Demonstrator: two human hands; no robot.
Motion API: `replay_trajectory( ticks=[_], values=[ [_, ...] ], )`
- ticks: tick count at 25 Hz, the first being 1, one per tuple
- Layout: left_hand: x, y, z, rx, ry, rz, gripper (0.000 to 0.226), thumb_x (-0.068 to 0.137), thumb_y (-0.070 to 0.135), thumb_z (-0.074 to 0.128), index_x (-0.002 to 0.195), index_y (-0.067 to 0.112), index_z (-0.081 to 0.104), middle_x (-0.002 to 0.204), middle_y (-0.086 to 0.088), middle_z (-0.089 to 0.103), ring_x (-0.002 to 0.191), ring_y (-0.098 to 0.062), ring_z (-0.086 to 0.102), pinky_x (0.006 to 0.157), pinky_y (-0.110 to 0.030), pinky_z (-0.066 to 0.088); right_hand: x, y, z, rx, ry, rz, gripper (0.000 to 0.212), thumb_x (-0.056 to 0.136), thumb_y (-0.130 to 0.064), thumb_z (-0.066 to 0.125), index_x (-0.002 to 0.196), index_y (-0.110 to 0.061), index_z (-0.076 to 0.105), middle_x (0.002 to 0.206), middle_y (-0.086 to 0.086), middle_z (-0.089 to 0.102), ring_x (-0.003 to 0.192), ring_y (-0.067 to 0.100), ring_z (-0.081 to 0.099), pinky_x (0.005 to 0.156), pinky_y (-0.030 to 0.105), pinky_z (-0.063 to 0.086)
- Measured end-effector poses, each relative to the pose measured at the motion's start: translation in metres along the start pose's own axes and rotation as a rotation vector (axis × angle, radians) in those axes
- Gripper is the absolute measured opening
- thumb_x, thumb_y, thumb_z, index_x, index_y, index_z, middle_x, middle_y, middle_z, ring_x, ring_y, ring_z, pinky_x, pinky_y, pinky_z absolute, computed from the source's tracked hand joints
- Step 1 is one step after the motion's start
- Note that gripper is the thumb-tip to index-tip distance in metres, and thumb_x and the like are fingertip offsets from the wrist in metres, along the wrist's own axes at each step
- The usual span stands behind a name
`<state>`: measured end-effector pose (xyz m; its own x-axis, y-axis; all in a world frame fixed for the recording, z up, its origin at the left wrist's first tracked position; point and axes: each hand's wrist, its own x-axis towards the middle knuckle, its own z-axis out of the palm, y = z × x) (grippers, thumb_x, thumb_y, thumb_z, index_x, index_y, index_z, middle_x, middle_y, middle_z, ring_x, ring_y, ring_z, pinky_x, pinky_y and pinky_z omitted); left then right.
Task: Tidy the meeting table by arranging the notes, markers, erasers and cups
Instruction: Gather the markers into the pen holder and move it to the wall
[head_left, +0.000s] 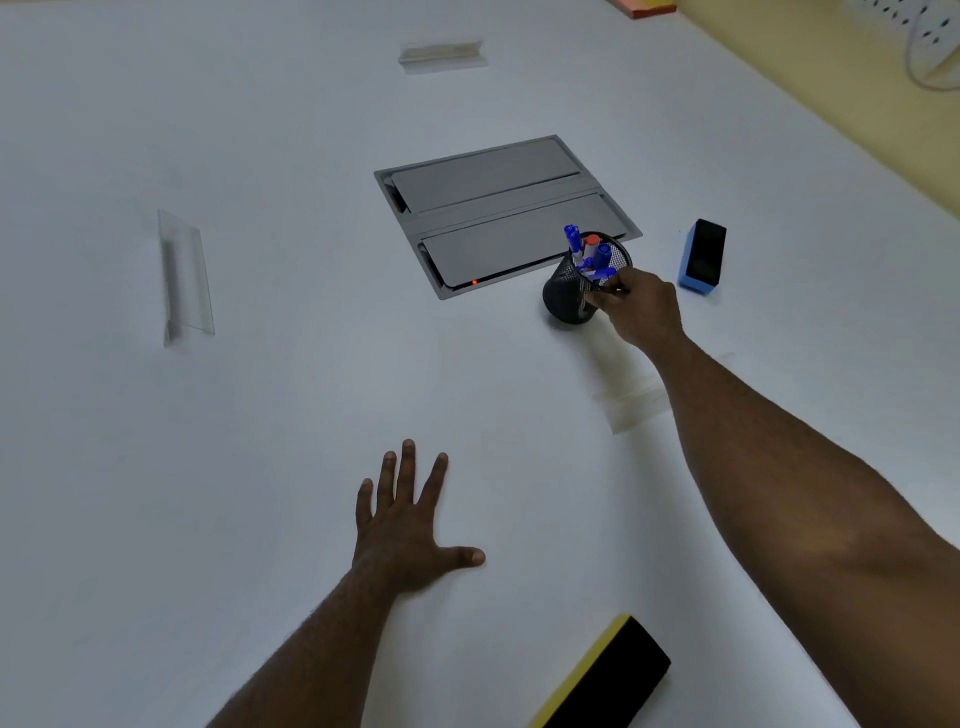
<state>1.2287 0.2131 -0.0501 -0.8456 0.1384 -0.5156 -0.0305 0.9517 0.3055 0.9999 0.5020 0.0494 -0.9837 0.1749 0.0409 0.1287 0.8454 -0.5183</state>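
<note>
A black mesh cup (569, 296) stands on the white table (260, 415), tilted a little, with blue markers (574, 241) and one red-capped marker (592, 243) sticking out of it. My right hand (641, 312) reaches forward and pinches the cup's near rim. My left hand (410, 525) lies flat on the table with fingers spread, holding nothing. A blue eraser with a black pad (702, 257) lies right of the cup. A yellow eraser with a black pad (605, 675) lies at the near edge of view.
A grey cable hatch (498, 208) is set into the table just behind the cup. Two clear acrylic stands sit at the left (184, 278) and far back (441, 54). An orange note pad (647, 6) lies at the far edge. A yellow wall (831, 104) runs along the right.
</note>
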Motion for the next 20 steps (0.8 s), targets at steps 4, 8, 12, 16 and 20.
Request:
replay_trajectory(
  ticks=[4,8,12,16,20],
  values=[
    [-0.013,-0.007,0.001,0.027,-0.049,0.001,0.117,0.066,0.09,0.039,0.139,0.037,-0.035,0.141,0.006,-0.054,0.132,-0.017,-0.045,0.116,-0.046,-0.014,-0.042,-0.011,-0.03,0.04,0.038,-0.029,0.03,0.085,-0.036,0.07,0.101,-0.01,0.067,0.098,0.007,0.072,0.078,0.013,0.055,0.063,0.018,0.036],
    [-0.046,-0.023,0.001,0.007,-0.153,-0.005,0.095,0.087,0.074,0.038,0.152,0.031,-0.017,0.154,0.001,-0.038,0.145,-0.029,-0.027,0.12,-0.045,0.0,-0.105,-0.018,-0.049,0.07,0.068,-0.047,0.025,0.081,-0.029,0.076,0.095,-0.01,0.069,0.095,0.008,0.071,0.075,0.011,0.051,0.059,0.012,0.031],
    [-0.108,-0.041,0.016,-0.059,-0.159,-0.061,0.084,0.095,0.06,0.041,0.155,0.026,-0.007,0.16,-0.001,-0.027,0.148,-0.03,-0.02,0.121,-0.041,0.007,-0.18,-0.026,-0.061,0.148,0.044,-0.055,0.02,0.079,-0.024,0.078,0.09,-0.012,0.067,0.094,0.005,0.067,0.079,0.015,0.054,0.071,0.023,0.04],
    [-0.17,-0.048,0.034,-0.097,-0.144,-0.086,0.07,0.1,0.05,0.041,0.155,0.016,0.014,0.164,-0.006,-0.012,0.151,-0.027,-0.005,0.12,-0.037,0.012,-0.26,-0.037,-0.069,0.214,0.027,-0.085,0.018,0.078,-0.021,0.079,0.079,-0.015,0.061,0.087,-0.002,0.062,0.078,0.016,0.055,0.069,0.024,0.045],
    [-0.233,-0.048,0.051,-0.191,0.009,-0.063,0.056,0.101,0.046,0.041,0.151,0.022,0.029,0.162,-0.001,0.022,0.148,-0.015,0.023,0.116,-0.024,0.018,-0.343,-0.051,-0.074,0.255,0.018,-0.104,0.015,0.076,-0.021,0.079,0.083,-0.016,0.066,0.087,-0.007,0.062,0.076,0.01,0.052,0.064,0.015,0.038]
  ],
)
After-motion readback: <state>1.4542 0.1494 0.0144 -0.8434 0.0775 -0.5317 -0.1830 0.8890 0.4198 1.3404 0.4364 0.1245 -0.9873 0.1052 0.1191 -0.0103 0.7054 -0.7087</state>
